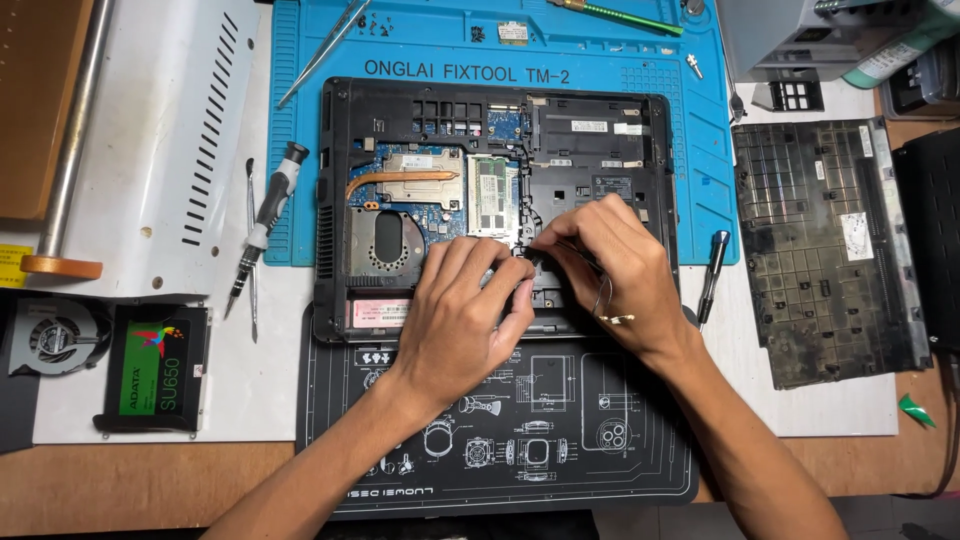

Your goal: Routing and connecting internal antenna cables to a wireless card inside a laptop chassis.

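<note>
The opened laptop base [500, 200] lies upside down with its bottom cover off, resting partly on a blue repair mat [480, 50] and partly on a black printed mat [520, 440]. Both hands meet over the lower middle of this laptop base, just below the memory module [492, 195] and right of the round cooling fan [387, 240].

The left hand [460, 315] comes in from the lower edge of the laptop base, fingers curled and close together, their tips pressing down on the chassis near its centre. Whether it grips anything cannot be told; the fingertips hide the spot.

The right hand [605, 260] sits to the right of the left one, fingers bent and nearly closed, thumb and forefinger pinched together on a small dark part at the laptop base's middle. The part is too small to identify. A thin wire [602, 300] loops beneath this hand's palm.

Left of the laptop base lie a precision screwdriver [265, 225], a solid-state drive [155, 370] and a loose fan [55, 335]. Right of it lie a black pen-like tool [712, 275] and the removed bottom cover [825, 250]. Tweezers [325, 50] rest above its top left corner.
</note>
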